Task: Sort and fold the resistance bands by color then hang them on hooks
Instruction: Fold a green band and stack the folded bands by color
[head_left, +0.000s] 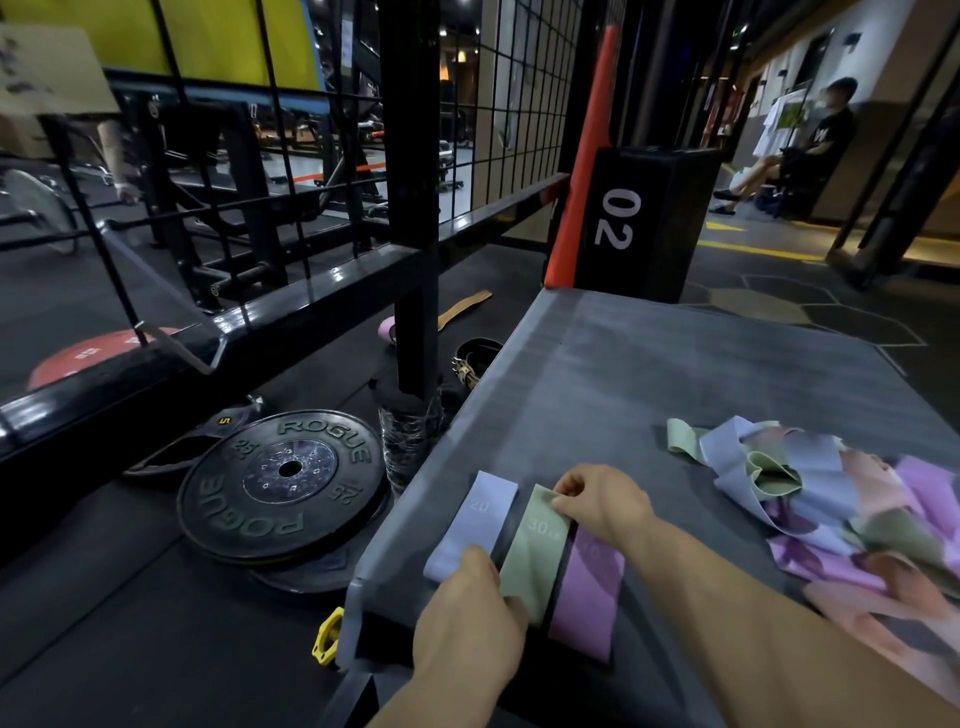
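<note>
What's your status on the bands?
Holding green band: left hand near end, right hand far end. Beside it, blue band, purple band. Unsorted pile at right.

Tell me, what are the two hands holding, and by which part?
The green band: the right hand pinches its far end, and the left hand appears to grip its near end.

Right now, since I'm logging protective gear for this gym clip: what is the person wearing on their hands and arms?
Nothing that shows. The left hand and right hand are ungloved, and the forearms are bare to the frame's edge: no sleeves, watch, wristband or rings visible.
</note>
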